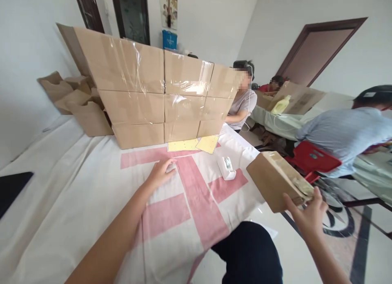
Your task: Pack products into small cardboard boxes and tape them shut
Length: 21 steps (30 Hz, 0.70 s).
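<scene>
My right hand (pixel 308 212) grips one end of a closed cardboard box (pixel 272 182), thumb on its near side and fingers over the taped edge. The box is held tilted off the right edge of the table. Over the cloth, my left hand (pixel 161 172) is empty, its fingers curved and the thumb apart from them. To the right of that hand sits a white tape dispenser (pixel 226 168). Two yellow sheets (pixel 183 145) with small dark marks lie beyond it, at the foot of a stacked wall of taped cardboard boxes (pixel 137 108).
Open cardboard boxes (pixel 87 112) stand left of the stack. A dark flat object (pixel 14 190) lies at the table's left edge. A person (pixel 245 100) sits behind the stack; another in a light blue shirt (pixel 330 125) sits on a red chair (pixel 315 157) to the right.
</scene>
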Each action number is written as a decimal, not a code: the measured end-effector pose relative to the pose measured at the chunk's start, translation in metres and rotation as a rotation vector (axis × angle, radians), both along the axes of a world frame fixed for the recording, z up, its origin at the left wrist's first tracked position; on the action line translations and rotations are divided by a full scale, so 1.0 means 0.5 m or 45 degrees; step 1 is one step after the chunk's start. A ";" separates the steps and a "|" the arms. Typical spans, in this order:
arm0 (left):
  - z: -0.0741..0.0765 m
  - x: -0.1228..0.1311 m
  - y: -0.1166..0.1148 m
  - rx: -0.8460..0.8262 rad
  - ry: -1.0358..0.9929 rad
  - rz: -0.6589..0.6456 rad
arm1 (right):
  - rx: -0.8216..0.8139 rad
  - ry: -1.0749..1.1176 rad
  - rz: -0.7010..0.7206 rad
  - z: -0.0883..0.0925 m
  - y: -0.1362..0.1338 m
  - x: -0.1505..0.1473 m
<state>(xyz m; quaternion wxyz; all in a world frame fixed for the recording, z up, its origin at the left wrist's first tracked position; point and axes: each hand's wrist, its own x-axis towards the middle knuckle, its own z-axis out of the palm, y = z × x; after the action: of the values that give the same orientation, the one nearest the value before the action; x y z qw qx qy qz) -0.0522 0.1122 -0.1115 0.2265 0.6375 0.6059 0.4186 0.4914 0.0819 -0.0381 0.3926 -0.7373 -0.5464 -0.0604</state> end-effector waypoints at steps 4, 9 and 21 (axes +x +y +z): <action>-0.001 0.002 0.003 -0.052 0.297 -0.010 | -0.116 0.037 0.064 -0.008 0.237 -0.050; 0.012 0.002 0.011 -0.139 0.360 -0.005 | -0.166 -0.033 0.223 0.008 0.533 -0.198; 0.018 -0.005 0.004 -0.170 0.121 -0.031 | -0.267 0.125 0.577 0.003 0.727 -0.325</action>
<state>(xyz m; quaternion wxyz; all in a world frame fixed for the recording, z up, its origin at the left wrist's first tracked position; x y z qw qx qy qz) -0.0546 0.1142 -0.1023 0.2444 0.6474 0.6347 0.3439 0.3291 0.4455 -0.0367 0.3437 -0.6348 -0.6812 0.1219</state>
